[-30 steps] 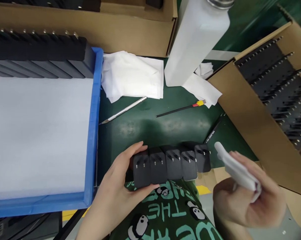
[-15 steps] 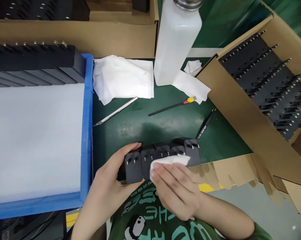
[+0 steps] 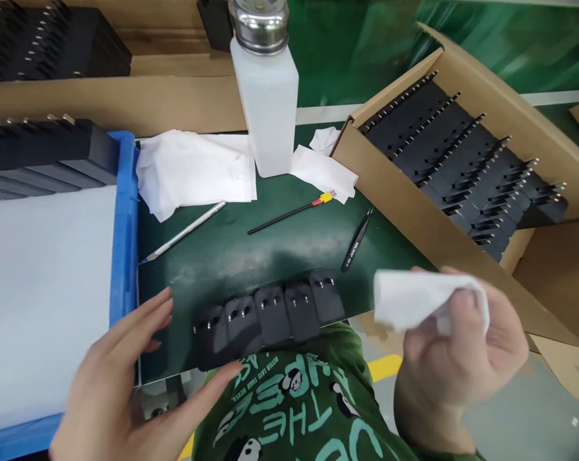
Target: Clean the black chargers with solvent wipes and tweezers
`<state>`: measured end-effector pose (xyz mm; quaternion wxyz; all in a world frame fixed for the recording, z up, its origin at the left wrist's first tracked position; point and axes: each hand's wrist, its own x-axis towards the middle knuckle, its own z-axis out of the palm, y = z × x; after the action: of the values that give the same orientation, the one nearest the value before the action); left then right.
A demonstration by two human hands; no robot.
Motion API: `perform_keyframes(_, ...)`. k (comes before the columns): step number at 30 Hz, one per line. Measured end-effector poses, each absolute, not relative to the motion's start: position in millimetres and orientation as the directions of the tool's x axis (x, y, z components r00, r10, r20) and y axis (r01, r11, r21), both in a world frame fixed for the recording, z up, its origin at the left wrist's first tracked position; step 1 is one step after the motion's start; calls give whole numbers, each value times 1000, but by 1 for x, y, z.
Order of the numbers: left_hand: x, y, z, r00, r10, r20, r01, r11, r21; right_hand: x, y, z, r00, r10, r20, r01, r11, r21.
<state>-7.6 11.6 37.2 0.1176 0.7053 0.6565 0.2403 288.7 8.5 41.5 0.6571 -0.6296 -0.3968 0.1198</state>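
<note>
The folded white cloth point(image 3: 405, 298) is pinched in the grip of the right hand point(image 3: 467, 358), between thumb and fingers, with its flat end standing out to the left, apart from the adapters. The grip of the left hand point(image 3: 116, 384) is spread wide, with nothing held; its fingertips are clear of the row, and whether the thumb touches the lower edge cannot be told.

Just beyond, five black plug adapters point(image 3: 275, 314) are lined up side by side at the near edge of the bench point(image 3: 289, 250), with their pins showing toward the viewer. The step in hand is judged to be wiping. For an even wipe, the row is best steadied from its left end by the left hand, since the near edge lies so close. The cloth is best kept flat, drawn lightly around the pins and along each face, and refolded to a clean side when marked.

Farther out, the tweezers point(image 3: 357, 243) and the craft knife point(image 3: 188, 230) are best kept out of the sleeve's path, the bare blade above all. Spare cloths point(image 3: 198, 166) are stacked beside the white bottle point(image 3: 273, 109), and more adapters are held in the cardboard box point(image 3: 405, 211).
</note>
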Motion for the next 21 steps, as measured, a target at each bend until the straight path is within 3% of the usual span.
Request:
perform_keyframes(2,6,8,47,244,890,384,832,-396,389,299,14,28,783,487,386,316,223,-922)
perform_keyframes(3,16,8,52,409,811,417,754,-558,347,300,17,23,775,501,385,316,220,-923)
perform_keyframes(4,27,9,56,551,722,418,647,-686,333,299,19,18,740,560,373,320,194,-927)
perform_keyframes(6,53,14,59,679,640,361,538,-768,348,293,22,14,567,748,345,364,148,-920)
perform_keyframes(8,74,20,56,684,641,348,532,-765,362,287,24,12,254,896,364,425,235,-874)
perform_keyframes(11,90,23,44,621,683,385,555,-730,400,285,29,9,-135,848,513,417,518,-747)
perform_keyframes(13,91,22,38,591,691,416,556,-723,411,288,32,5,-205,775,598,443,619,-649)
perform_keyframes(17,91,18,36,557,710,430,570,-704,424,294,31,3,-229,714,662,563,652,-508)
perform_keyframes(21,95,21,39,542,709,451,593,-703,393,301,19,10,-270,724,635,566,653,-504)
